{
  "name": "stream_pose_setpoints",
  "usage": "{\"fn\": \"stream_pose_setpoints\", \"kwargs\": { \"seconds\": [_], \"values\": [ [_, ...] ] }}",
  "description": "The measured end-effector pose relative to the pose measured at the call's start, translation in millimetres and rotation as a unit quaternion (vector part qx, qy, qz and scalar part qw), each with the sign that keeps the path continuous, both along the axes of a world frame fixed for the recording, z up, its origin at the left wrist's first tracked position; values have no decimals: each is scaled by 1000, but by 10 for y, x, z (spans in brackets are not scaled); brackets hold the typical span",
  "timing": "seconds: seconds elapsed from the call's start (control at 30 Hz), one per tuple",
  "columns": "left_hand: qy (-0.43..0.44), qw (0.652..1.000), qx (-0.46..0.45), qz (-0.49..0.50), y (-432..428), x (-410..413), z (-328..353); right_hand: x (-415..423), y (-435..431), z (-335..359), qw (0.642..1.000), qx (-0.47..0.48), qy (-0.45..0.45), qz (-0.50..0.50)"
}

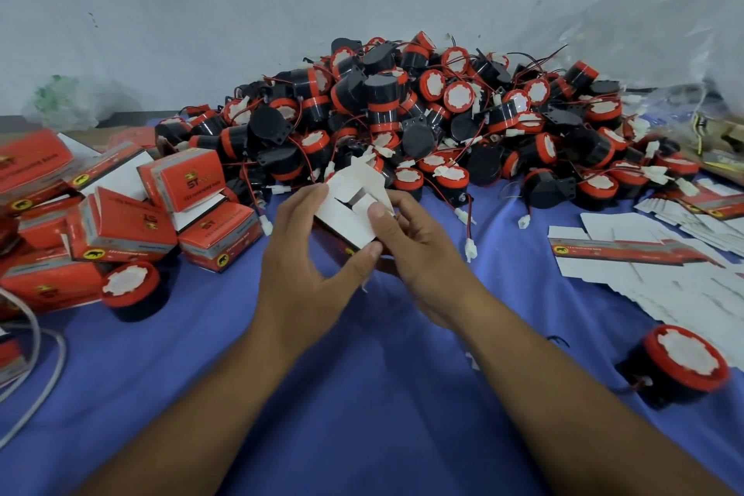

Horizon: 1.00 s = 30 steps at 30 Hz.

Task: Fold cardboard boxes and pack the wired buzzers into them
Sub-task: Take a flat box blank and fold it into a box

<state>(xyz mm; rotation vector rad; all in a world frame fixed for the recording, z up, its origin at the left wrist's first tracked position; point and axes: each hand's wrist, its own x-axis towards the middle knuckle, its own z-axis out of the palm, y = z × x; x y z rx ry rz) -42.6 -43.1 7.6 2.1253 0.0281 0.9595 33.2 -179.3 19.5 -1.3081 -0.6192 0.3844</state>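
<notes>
We hold box (347, 222) over mid-tabletop, left grip (302, 266) and right grip (414, 254) both pinching flaps. Risk: overpress creases tab; buzzers (402, 113) close behind, wires may snag.

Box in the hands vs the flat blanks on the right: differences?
The box is partly erected, flaps up; the flat blanks lie unfolded. The left hand and right hand hold the box above the blue cloth; the flat blanks rest on it, overlapping. Both are white card with some red print.

A packing workshop: heaped buzzers (402, 113), finished red boxes (120, 230), flat box blanks (644, 254).
</notes>
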Motion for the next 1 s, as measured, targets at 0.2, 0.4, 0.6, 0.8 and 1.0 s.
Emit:
{"fn": "stream_pose_setpoints", "kwargs": {
  "seconds": [0.2,0.4,0.6,0.8,1.0],
  "values": [
    [-37,991,128,-20,27,4,53,103,-76,96,999,5,47,15],
    [-20,993,112,-32,-8,-16,42,54,-77,68,999,-18,-28,5],
    [-45,989,140,-3,-13,7,36,-5,4,-7,996,-19,-77,-30],
    [-68,987,143,6,-18,7,47,-22,58,-50,994,1,-95,-48],
    [-94,983,158,2,-18,21,40,-75,63,-30,990,11,-109,-86]
  ]
}}
